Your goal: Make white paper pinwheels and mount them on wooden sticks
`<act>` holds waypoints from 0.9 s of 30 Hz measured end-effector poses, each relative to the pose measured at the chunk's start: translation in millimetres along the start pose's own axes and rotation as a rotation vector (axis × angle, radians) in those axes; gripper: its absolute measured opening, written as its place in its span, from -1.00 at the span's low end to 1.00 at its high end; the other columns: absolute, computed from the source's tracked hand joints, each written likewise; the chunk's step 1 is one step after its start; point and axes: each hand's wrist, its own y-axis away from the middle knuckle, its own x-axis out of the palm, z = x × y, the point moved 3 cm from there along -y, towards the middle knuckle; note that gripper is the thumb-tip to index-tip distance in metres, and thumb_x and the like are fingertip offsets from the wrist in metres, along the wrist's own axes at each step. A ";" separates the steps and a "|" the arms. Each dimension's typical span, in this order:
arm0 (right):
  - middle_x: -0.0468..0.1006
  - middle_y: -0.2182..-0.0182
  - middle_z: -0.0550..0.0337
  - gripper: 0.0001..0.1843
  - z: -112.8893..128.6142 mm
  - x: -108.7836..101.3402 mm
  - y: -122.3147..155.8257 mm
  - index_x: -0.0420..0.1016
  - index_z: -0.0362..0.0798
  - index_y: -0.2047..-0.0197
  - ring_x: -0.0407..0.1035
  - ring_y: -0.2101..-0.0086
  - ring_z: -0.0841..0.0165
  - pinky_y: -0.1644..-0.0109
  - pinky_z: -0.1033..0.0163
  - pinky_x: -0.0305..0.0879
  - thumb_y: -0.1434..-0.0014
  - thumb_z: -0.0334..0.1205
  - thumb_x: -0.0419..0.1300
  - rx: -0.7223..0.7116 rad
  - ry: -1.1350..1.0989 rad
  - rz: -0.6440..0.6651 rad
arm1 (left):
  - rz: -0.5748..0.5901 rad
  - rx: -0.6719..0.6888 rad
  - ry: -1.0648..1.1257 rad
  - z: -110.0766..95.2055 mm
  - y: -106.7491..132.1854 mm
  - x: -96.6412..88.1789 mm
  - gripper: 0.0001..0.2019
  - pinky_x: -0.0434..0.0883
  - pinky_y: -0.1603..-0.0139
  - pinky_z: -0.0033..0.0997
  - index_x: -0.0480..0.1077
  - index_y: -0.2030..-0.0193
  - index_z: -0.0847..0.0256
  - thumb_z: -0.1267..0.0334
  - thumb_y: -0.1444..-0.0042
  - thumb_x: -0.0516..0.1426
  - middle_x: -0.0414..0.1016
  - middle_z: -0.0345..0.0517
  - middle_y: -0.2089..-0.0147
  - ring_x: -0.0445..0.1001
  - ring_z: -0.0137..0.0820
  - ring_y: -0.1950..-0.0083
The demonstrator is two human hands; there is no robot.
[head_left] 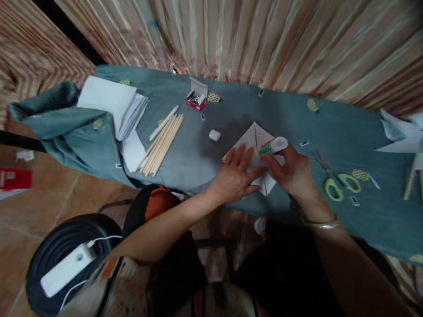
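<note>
A square of white paper (255,132) lies cornerwise on the cloth-covered table, with dark lines running from its corners. My left hand (236,174) is spread flat on the left part of the paper. In my right hand (292,169) is a glue stick (273,146), white with a green and red label. Its lower end points at the paper's middle; I cannot tell whether it touches. Left of the paper lies a small white cap (214,135) on its side. Yellow-handled scissors (335,178) rest to the right of my right hand.
Wooden sticks (161,145) and a white pen-like stick (164,123) lie left. Behind them are stacked papers (107,101). A red box of metal pins (197,97) stands open at the back. A folded paper pinwheel shape (401,134) is at far right. Bunched cloth (76,127) covers the left end.
</note>
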 end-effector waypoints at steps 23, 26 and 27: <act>0.66 0.26 0.27 -0.87 -23.1 -23.2 6.0 0.59 0.12 0.26 0.55 0.17 0.28 -0.11 0.02 0.45 -0.09 -0.10 0.37 0.423 -0.995 -0.198 | -0.054 0.006 0.039 3.9 0.4 5.3 -0.41 -0.01 -0.37 0.36 0.30 -0.31 -0.05 -0.19 -0.19 0.10 0.00 0.09 -0.50 -0.13 0.23 -0.50; 0.67 0.26 0.32 -0.98 -33.3 -20.2 6.0 0.60 0.15 0.32 0.55 0.13 0.33 -0.15 0.10 0.45 -0.13 -0.16 0.35 0.508 -1.211 -0.172 | -0.042 0.011 0.041 3.2 0.3 2.2 -0.38 -0.01 -0.38 0.36 0.25 -0.35 -0.06 -0.19 -0.20 0.09 0.00 0.11 -0.49 -0.11 0.24 -0.50; 0.67 0.26 0.35 -0.97 -34.3 -19.0 6.0 0.59 0.15 0.33 0.55 0.14 0.37 -0.15 0.16 0.45 -0.12 -0.19 0.36 0.516 -1.259 -0.173 | -0.033 0.011 0.042 2.9 0.3 1.0 -0.37 -0.02 -0.38 0.35 0.22 -0.37 -0.06 -0.19 -0.21 0.07 0.00 0.13 -0.49 -0.11 0.23 -0.50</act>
